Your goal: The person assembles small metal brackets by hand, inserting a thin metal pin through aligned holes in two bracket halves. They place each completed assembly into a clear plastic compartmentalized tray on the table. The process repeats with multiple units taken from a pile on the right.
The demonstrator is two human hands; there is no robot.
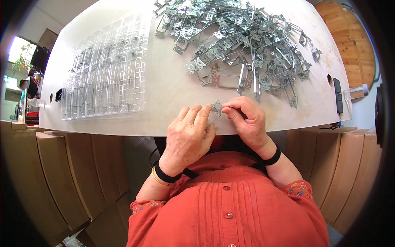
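A red shirt [271, 206] has round buttons [228, 215] and pleats [205, 206] down its front and patterned sleeve ends [299, 189]; beyond the shirt sit two black wristbands [273, 157] and, on the left, a gold bangle [155, 176].

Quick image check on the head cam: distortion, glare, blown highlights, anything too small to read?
Head view: fisheye bows the near edge of the white table, with a dark vignette at the corners; head view: the left-side window is blown out; head view: the clear tray looks hazy, contents low-contrast; head view: the metal part between the hands is small, fine details unreadable.
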